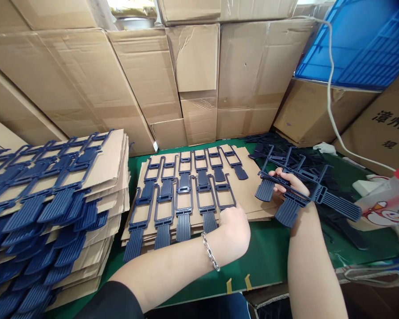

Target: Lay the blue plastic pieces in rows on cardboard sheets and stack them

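View: head camera, the only one | From: above the near edge of the green table (262, 252) | Faces: forward and down, toward the cardboard boxes (252, 66) at far side | Range: forearms (176, 270) close, boxes farther | Shared: none, single view

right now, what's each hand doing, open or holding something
Left hand: at a blue frame on cardboard; fingers mostly hidden, can't tell if open or closed.
Right hand: closed, holding several similar frames.
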Tool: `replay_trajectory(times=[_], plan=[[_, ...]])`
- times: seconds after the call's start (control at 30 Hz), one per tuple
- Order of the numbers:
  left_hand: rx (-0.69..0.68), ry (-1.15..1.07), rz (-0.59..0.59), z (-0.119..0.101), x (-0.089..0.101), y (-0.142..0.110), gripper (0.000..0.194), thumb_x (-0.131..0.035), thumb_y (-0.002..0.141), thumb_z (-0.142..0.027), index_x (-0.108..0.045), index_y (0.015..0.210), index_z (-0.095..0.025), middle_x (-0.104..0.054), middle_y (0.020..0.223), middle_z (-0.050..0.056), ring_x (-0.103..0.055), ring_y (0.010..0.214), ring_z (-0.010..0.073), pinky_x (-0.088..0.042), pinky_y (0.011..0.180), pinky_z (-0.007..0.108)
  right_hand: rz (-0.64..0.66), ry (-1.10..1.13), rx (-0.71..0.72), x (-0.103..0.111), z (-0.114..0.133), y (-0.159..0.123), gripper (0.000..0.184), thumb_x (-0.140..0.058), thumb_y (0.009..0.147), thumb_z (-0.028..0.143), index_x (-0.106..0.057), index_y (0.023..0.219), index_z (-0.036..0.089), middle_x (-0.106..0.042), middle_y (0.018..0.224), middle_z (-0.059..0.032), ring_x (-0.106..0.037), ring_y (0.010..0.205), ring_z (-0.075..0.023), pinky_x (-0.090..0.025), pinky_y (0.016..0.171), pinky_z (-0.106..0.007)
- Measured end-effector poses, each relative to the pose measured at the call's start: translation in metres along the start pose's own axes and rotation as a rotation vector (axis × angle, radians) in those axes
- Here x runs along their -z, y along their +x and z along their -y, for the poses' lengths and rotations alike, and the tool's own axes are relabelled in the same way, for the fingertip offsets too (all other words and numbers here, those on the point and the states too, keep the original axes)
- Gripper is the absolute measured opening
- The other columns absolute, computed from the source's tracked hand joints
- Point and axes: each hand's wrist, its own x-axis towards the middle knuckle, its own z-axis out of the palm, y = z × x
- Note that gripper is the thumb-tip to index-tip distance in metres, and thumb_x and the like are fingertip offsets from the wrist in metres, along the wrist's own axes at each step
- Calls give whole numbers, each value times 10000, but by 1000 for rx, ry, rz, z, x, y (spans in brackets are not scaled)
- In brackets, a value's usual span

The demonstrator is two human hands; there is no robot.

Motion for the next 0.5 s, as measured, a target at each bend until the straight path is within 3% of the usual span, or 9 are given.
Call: replay_trajectory(times=[0.17, 0.33, 0.43, 0.5], plan=[[-4, 48, 32, 3, -2, 3, 777, -545, 529, 51, -361, 1283, 5, -636, 761, 234, -596, 603, 306, -397, 479, 330, 22, -27, -4, 1, 0, 0, 212, -613, 624, 293, -436, 702, 205, -569, 795, 66, -365, 340, -1, -469, 424, -177], [12, 117, 32, 5, 2, -6, 799, -554, 589, 50, -279, 1333, -45, -634, 687, 156, -594, 592, 247, -406, 478, 285, 60, -38, 15, 2, -5, 4, 204, -610, 637, 294, -442, 704, 198, -570, 785, 60, -358, 323, 8, -475, 445, -175], [-66, 155, -62, 8, 10, -21, 658, -538, 725, -83, -289, 1334, -50, -610, 623, 105, -589, 578, 230, -405, 480, 277, 115, -81, 11, 1, -7, 5, 189, -595, 657, 300, -451, 728, 199, -572, 790, 50, -374, 325, 0, -471, 440, -186], [-167, 122, -151, 14, 18, -30, 491, -456, 822, -262, -407, 1274, -77, -594, 594, 86, -583, 558, 234, -407, 480, 298, 152, -96, 13, -5, -7, 3, 189, -587, 666, 302, -447, 741, 201, -569, 795, 51, -379, 325, -3, -464, 432, -192]])
